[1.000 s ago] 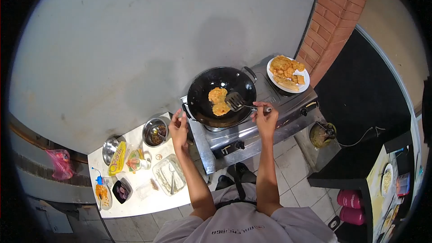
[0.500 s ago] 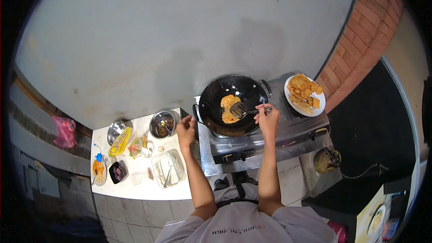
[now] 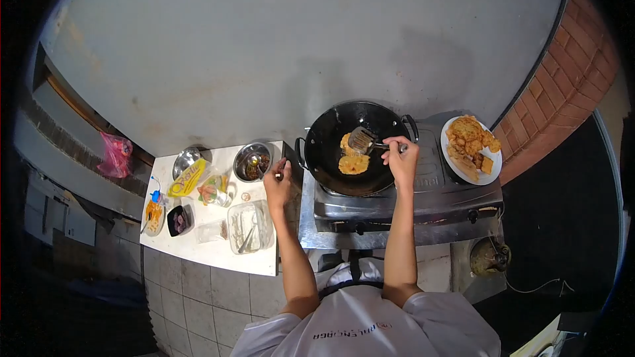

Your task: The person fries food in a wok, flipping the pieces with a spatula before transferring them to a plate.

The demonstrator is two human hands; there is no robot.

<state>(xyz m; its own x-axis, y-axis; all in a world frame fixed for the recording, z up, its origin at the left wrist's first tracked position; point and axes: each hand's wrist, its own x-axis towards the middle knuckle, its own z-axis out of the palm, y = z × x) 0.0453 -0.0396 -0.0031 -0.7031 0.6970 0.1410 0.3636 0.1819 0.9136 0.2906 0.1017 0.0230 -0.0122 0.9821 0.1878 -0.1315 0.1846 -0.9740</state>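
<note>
My right hand [image 3: 401, 157] is closed around the handle of a slotted spatula [image 3: 361, 140], whose blade lies over the food inside a black wok [image 3: 331, 175]. Two golden fried pieces are in the wok: the nearer fritter [image 3: 354, 164] shows whole, while the farther fritter [image 3: 345, 142] is partly covered by the blade. My left hand [image 3: 278, 185] hovers by the table's right edge, left of the wok handle [image 3: 299, 153] and apart from it. Its fingers are loosely curled and apart, with nothing visible in them.
The wok sits on a steel gas stove [image 3: 423, 208]. At right on the stove is a white plate [image 3: 493, 172] of fried food. The white table [image 3: 198, 244] on the left carries a steel bowl [image 3: 239, 175], a clear tub [image 3: 235, 241] and a yellow packet [image 3: 186, 180]. A gas cylinder [image 3: 486, 258] stands lower right.
The spatula blade has shifted from the nearer fritter to the farther one, and the fritters have moved in the wok. The camera view has turned, sliding the scene rightward.
</note>
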